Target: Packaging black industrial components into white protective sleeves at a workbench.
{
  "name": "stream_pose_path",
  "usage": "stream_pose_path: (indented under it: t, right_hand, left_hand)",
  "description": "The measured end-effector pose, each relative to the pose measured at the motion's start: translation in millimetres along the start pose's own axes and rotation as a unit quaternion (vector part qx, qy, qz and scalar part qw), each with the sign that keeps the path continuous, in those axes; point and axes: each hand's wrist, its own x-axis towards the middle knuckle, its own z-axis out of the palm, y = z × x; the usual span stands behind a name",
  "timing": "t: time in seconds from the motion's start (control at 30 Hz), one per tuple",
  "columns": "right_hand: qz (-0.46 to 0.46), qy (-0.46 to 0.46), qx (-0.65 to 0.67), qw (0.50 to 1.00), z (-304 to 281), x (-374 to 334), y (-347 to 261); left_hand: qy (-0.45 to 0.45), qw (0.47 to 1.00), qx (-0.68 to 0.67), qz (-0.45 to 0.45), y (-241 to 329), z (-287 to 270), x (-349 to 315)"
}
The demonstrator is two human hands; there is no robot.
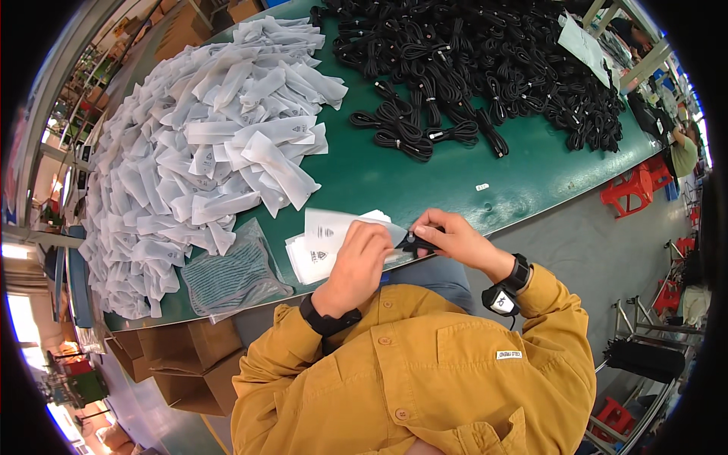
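At the table's near edge my left hand (358,262) is closed on a translucent white plastic bag (334,227), whose mouth points right. Between thumb and fingers my right hand (455,241) grips a bundled black cable (412,244), its end at the bag's mouth. How far the cable reaches inside is hidden by my fingers. Under my left hand lies a stack of flat white bags (307,264). A big heap of filled white bags (212,144) covers the table's left side. Many coiled black cables (432,76) are piled at the far middle and right.
The green table (455,182) bears a clear bag with striped contents (231,273) and a small white tag (482,186). Cardboard boxes (189,356) stand below its left edge. Red stools (631,189) and a metal rack (644,356) are on the right. A person (684,152) is at far right.
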Motion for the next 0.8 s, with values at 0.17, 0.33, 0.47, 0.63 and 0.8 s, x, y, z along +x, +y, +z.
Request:
stream_pose_path:
  t: [0.17,0.33,0.47,0.63,0.8]
  right_hand:
    - [-0.255,0.024,-0.219,0.942,-1.2,14.2,-29.7]
    - [-0.293,0.068,-0.154,0.941,7.6,28.4,-58.3]
    - [-0.343,0.096,-0.126,0.926,13.6,43.3,-70.3]
    - [-0.362,0.137,-0.263,0.884,-16.6,74.8,-72.1]
    - [-0.223,0.191,-0.518,0.803,-62.0,122.8,-24.7]
  left_hand:
    - [0.055,0.989,-0.074,-0.112,-4.2,-17.1,17.8]
    - [0.059,0.952,-0.225,-0.201,-12.3,-36.6,36.2]
    - [0.068,0.919,-0.320,-0.218,-19.8,-55.6,51.8]
    - [0.246,0.881,-0.313,-0.254,-76.2,-128.5,80.4]
    - [0.272,0.950,0.095,-0.124,-46.6,-111.1,73.6]
